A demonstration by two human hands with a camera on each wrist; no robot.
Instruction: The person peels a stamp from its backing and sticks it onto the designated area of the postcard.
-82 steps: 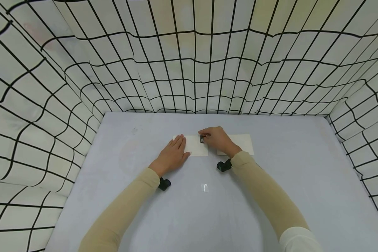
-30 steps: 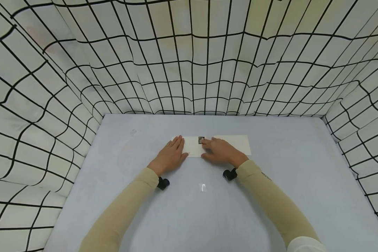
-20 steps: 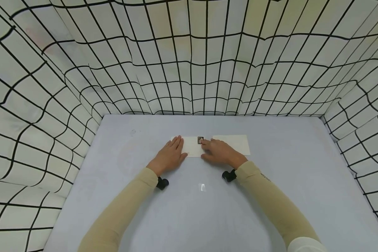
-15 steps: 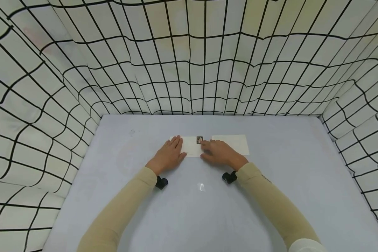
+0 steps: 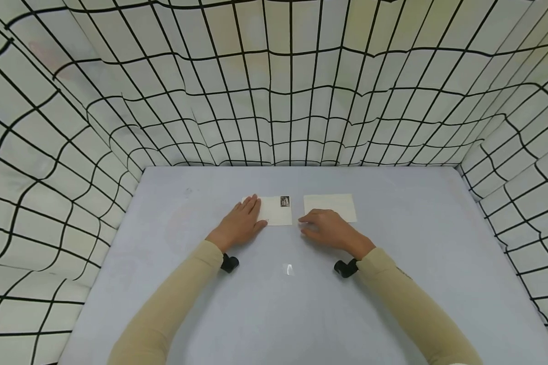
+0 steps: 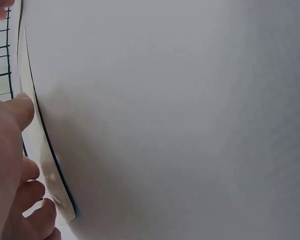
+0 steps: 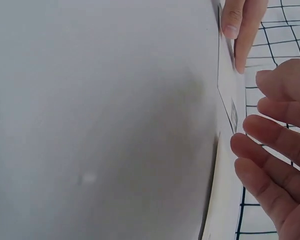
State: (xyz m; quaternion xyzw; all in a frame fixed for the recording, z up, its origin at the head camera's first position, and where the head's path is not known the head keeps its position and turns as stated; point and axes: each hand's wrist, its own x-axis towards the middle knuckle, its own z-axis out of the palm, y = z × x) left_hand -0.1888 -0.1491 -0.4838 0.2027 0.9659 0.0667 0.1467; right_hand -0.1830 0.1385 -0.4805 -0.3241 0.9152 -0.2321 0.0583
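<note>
My left hand [image 5: 238, 223] rests with straight fingers on the left part of a white envelope [image 5: 274, 217], thumb near its lower edge. In that envelope's upper right corner lies a small dark postage stamp [image 5: 285, 201], flat and fully visible. My right hand [image 5: 331, 228] holds nothing. Its fingers are loosely bent, and it overlaps the lower edge of a second, cream envelope [image 5: 331, 201] in the head view. The right wrist view shows the spread right fingers [image 7: 255, 145] apart from the stamp [image 7: 234, 114].
Both envelopes lie side by side on the white table [image 5: 255, 314], a narrow gap between them. A small shiny clear piece [image 5: 289, 269] lies nearer the person. White walls with a black grid [image 5: 278, 106] stand around the table's back and sides.
At first my right hand pinched the stamp over the left envelope, then pressed it on the corner with its fingers. Now it has drawn back toward the person and right. The left hand stayed put.
</note>
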